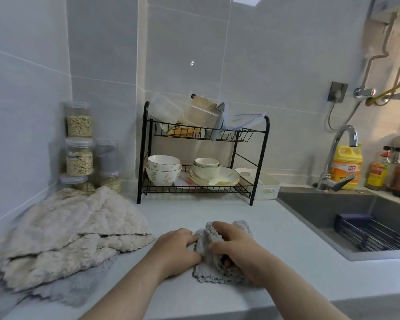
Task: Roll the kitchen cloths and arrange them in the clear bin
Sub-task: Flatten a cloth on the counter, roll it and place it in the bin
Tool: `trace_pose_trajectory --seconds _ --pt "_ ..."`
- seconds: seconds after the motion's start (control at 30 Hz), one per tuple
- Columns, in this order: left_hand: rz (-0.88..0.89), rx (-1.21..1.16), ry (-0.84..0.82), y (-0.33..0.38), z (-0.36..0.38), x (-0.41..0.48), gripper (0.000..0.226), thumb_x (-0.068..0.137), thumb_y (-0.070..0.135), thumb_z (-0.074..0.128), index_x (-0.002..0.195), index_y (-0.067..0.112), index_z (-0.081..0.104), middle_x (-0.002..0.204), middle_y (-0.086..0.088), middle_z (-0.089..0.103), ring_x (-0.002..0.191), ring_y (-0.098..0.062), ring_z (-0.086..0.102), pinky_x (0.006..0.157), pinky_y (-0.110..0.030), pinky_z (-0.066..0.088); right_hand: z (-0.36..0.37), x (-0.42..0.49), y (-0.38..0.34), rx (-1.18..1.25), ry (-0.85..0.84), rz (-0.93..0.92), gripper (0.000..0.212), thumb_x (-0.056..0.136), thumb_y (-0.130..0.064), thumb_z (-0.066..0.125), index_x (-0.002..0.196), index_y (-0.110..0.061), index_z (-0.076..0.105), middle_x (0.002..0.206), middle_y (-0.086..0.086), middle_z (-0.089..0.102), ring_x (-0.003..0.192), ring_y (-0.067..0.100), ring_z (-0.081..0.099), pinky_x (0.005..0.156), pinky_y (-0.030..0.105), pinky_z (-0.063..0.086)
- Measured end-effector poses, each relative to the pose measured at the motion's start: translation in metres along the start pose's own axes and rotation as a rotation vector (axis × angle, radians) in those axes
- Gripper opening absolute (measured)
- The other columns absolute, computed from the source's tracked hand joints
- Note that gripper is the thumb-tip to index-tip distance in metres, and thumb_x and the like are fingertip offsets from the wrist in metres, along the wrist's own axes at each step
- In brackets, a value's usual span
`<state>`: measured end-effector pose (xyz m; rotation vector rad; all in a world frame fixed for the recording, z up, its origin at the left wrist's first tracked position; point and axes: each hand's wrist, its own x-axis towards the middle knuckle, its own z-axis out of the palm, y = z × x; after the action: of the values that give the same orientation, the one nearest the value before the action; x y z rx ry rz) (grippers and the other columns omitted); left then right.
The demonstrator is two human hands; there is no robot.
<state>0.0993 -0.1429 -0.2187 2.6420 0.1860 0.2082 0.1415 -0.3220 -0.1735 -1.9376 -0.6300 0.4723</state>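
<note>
A grey cloth (208,271) lies bunched, seemingly half-rolled, on the counter (217,211); beige cloths (67,229) sit heaped to its left.

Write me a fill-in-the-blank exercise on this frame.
The left hand and right hand both grip the ____ fluffy cloth.
The heap of beige fluffy cloths lies to the ____ of both hands.
Stacked ceramic bowls sit on the black wire rack's ____ tier.
Missing: grey; left; lower.

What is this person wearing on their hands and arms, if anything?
Nothing that shows. The left hand and the right hand are bare, with no gloves, wristband or watch, and no sleeve comes into view on either arm.
</note>
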Motion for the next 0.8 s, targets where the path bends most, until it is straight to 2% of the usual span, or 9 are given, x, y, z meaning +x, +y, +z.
trace_pose_trajectory --seconds 0.1,0.17,0.23,0.3,0.37,0.47,0.67,0.73,0.8 --pt "-0.030 -0.106 0.038 -0.002 0.001 0.000 0.028 0.078 0.036 0.048 0.098 0.029 0.067 0.097 0.015 0.058 0.094 -0.010 0.055 0.084 -0.033 0.047 -0.006 0.004 -0.001 0.308 -0.008 0.062 0.054 0.077 -0.016 0.068 0.129 -0.011 0.054 0.090 0.028 0.061 0.059 0.028 0.060 0.044 0.033 0.045" --pt "-0.041 -0.166 0.053 -0.002 0.002 -0.001 0.021 0.086 0.034 0.049 0.090 0.029 0.068 0.092 0.016 0.059 0.089 -0.006 0.056 0.078 -0.030 0.048 -0.024 0.009 -0.001 0.359 0.111 0.033 0.039 0.078 -0.010 0.069 0.116 -0.016 0.064 0.085 0.024 0.062 0.048 0.021 0.051 0.039 0.025 0.036" --pt "-0.046 -0.178 0.067 -0.002 0.002 -0.002 0.023 0.091 0.033 0.047 0.086 0.027 0.068 0.093 0.014 0.060 0.087 -0.006 0.057 0.079 -0.032 0.049 -0.043 0.010 0.004 0.240 0.307 -0.042 0.025 0.082 -0.003 0.064 0.104 -0.014 0.069 0.081 0.013 0.068 0.053 0.020 0.054 0.045 0.027 0.040" --pt "-0.051 -0.176 0.091 -0.002 0.002 -0.004 0.026 0.096 0.033 0.041 0.103 0.031 0.066 0.111 0.014 0.063 0.100 -0.011 0.058 0.091 -0.035 0.048 -0.053 0.010 0.019 -0.107 0.462 -0.084 0.024 0.089 -0.008 0.057 0.107 -0.019 0.069 0.102 0.001 0.069 0.085 0.021 0.064 0.070 0.029 0.049" --pt "-0.033 -0.185 0.085 0.001 0.003 -0.007 0.038 0.101 0.038 0.035 0.138 0.044 0.042 0.140 0.015 0.049 0.126 -0.014 0.048 0.107 -0.034 0.038 -0.050 0.008 0.043 -0.459 0.373 -0.115 0.033 0.094 -0.022 0.055 0.125 -0.026 0.062 0.126 -0.005 0.060 0.110 0.018 0.058 0.092 0.030 0.046" --pt "0.082 -0.241 0.073 0.009 0.000 -0.015 0.046 0.102 0.047 0.028 0.143 0.059 0.013 0.154 0.023 0.021 0.141 -0.007 0.026 0.114 -0.031 0.025 -0.042 0.010 0.061 -0.753 0.174 -0.138 0.044 0.097 -0.042 0.046 0.141 -0.042 0.044 0.145 -0.010 0.045 0.132 0.021 0.041 0.107 0.032 0.032" --pt "0.069 -0.050 0.033 0.011 0.000 -0.022 0.052 0.084 0.048 0.054 0.135 0.044 0.043 0.160 0.017 0.008 0.146 -0.007 0.010 0.117 -0.036 0.020 -0.045 0.019 0.065 -0.665 0.158 -0.106 0.061 0.089 -0.044 0.052 0.147 -0.041 0.032 0.146 -0.006 0.046 0.131 0.020 0.042 0.106 0.034 0.034" --pt "0.039 0.000 0.022 0.009 0.000 -0.022 0.047 0.083 0.047 0.052 0.126 0.033 0.044 0.160 0.008 0.012 0.146 -0.010 0.010 0.116 -0.035 0.021 -0.044 0.018 0.066 -0.590 0.224 -0.088 0.052 0.081 -0.051 0.053 0.126 -0.026 0.055 0.119 -0.005 0.058 0.114 0.025 0.051 0.087 0.030 0.039" --pt "0.037 0.056 0.009 0.009 0.001 -0.021 0.034 0.086 0.047 0.046 0.113 0.026 0.041 0.151 0.005 0.026 0.143 -0.012 0.018 0.111 -0.035 0.028 -0.044 0.021 0.067 -0.691 0.284 -0.101 0.043 0.070 -0.063 0.044 0.077 -0.022 0.052 0.087 -0.006 0.052 0.095 0.025 0.050 0.072 0.031 0.033"
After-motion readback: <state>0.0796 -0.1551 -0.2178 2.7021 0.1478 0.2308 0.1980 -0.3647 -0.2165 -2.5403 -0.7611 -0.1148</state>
